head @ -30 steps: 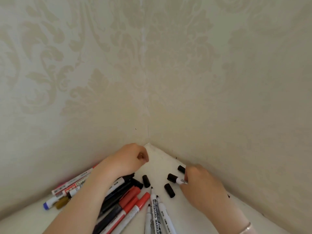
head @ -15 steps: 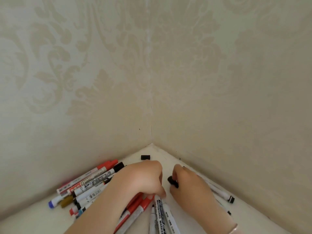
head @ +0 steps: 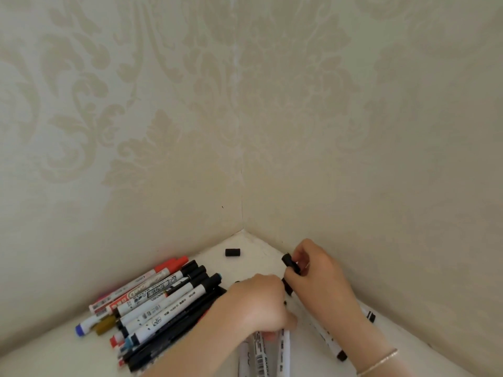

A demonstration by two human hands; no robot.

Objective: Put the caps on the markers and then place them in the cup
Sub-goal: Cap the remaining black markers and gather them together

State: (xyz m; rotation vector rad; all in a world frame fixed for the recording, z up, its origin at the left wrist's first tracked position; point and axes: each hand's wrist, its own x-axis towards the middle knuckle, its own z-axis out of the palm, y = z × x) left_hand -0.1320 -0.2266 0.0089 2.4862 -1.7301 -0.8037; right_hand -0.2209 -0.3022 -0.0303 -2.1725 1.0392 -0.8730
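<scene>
A heap of markers point(head: 160, 297) with red, black and blue caps lies on the white surface at the left. My right hand point(head: 324, 281) pinches a black cap point(head: 290, 263) between its fingertips near the right wall. My left hand point(head: 258, 306) is curled over several white whiteboard markers point(head: 262, 355) at the bottom centre; its grip is hidden. One loose black cap point(head: 232, 252) lies near the corner. Another short black piece point(head: 287, 286) shows between my hands. No cup is in view.
Two patterned beige walls meet in a corner point(head: 242, 213) right behind the work area. Two more white markers point(head: 330, 338) lie along the right wall under my right forearm. A thin bracelet point(head: 378, 361) is on my right wrist.
My right hand has lifted up and to the right with the black cap. My left hand has slid down toward the white markers. The view has shifted a little, showing more of the heap.
</scene>
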